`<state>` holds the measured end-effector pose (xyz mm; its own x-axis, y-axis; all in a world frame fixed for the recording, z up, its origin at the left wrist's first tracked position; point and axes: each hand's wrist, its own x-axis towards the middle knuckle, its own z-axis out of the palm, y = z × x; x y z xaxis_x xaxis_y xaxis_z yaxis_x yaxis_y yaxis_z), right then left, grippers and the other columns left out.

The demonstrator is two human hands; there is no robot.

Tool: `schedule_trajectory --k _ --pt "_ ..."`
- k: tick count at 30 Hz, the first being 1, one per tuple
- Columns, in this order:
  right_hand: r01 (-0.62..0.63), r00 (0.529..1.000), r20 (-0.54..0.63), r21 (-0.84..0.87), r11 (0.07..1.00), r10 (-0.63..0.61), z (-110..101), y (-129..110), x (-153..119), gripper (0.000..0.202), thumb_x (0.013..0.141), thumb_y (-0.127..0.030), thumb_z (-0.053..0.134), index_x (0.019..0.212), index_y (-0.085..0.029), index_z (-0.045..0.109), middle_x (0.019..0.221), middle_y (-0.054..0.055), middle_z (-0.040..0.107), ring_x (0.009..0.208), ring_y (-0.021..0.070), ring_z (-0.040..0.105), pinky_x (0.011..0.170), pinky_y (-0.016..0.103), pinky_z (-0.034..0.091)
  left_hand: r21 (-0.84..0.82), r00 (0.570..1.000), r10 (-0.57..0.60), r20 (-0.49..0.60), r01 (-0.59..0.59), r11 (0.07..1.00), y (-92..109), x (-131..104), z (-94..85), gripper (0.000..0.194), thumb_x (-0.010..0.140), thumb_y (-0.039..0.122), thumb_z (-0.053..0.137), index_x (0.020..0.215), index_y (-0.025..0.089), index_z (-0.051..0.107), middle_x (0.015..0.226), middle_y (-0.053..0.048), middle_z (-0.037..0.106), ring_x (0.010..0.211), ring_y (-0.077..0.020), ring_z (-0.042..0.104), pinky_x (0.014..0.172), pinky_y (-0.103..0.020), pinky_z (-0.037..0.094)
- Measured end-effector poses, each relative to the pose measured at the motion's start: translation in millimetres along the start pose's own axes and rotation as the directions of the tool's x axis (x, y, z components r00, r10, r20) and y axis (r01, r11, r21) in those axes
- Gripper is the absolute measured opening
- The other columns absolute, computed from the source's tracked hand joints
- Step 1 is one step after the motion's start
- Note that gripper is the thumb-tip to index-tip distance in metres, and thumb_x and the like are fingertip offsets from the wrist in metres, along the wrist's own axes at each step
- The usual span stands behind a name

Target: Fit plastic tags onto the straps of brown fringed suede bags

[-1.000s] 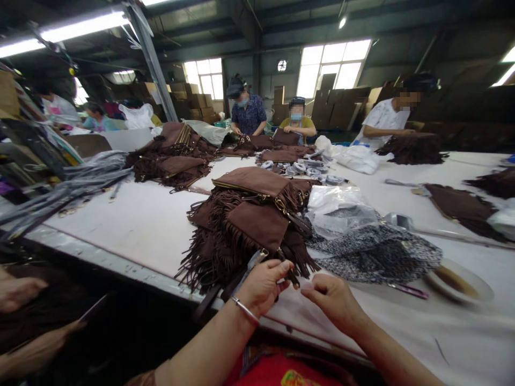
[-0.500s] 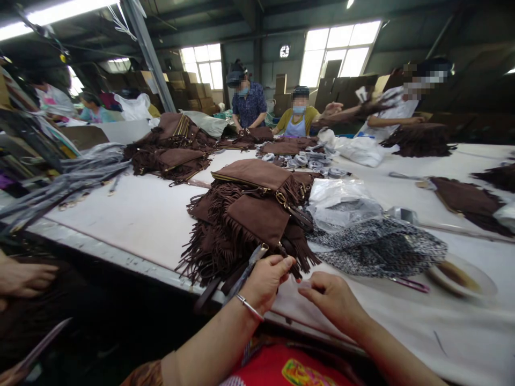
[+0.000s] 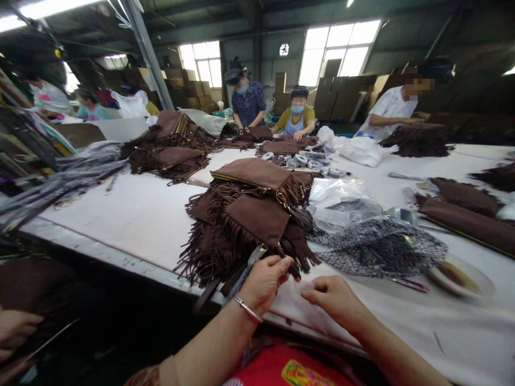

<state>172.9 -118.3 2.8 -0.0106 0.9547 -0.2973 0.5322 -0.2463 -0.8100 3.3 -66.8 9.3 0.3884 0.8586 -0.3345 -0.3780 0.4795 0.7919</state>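
Handbags (image 3: 257, 220), brown and fringed, heap at the near edge of the bench (image 3: 100, 209) by speckled fabric (image 3: 386, 249); left hand (image 3: 263, 281) pinches a strap (image 3: 294, 271) (end half-hidden); whether the curled right hand (image 3: 338, 300) grips anything is unclear.

Bags (image 3: 257, 217) on table (image 3: 120, 214), boxes (image 3: 185, 92) behind

windows (image 3: 341, 51) glare at one and eleven o'clock, a tube (image 3: 60, 7) at ten; the roof (image 3: 177, 21) is dim. plastic (image 3: 341, 193) shines at three, shadow blackens eight. the roll (image 3: 454, 276) at four is blurred; outer edges look stretched and soft.
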Motion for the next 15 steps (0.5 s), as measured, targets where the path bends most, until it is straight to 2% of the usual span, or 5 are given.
schedule_trajectory --k 5,15 --pt "-0.050 0.999 0.019 0.076 0.996 0.048 -0.2 -5.4 -2.1 0.028 0.067 -0.038 0.061 0.052 -0.015 0.060 0.050 -0.001 0.051 0.054 0.0127 0.044 0.054 0.025 0.032 -0.002 1.000 0.004 -0.003 -0.004 1.000 -2.4 1.1 -1.7 0.026 0.066 0.037 0.081 0.074 0.015 0.069 0.082 -0.003 0.065 0.076 -0.0125 0.058 0.070 -0.026 0.041" --pt "0.050 0.998 0.019 0.120 0.991 -0.052 -2.1 -10.3 5.4 0.030 0.071 -0.040 0.063 0.054 -0.015 0.059 0.052 -0.003 0.048 0.055 0.0114 0.042 0.053 0.024 0.030 0.008 1.000 -0.023 -0.010 0.023 1.000 -1.6 0.9 -4.9 0.028 0.064 0.037 0.082 0.072 0.014 0.068 0.081 -0.003 0.062 0.080 -0.0133 0.055 0.070 -0.025 0.042"
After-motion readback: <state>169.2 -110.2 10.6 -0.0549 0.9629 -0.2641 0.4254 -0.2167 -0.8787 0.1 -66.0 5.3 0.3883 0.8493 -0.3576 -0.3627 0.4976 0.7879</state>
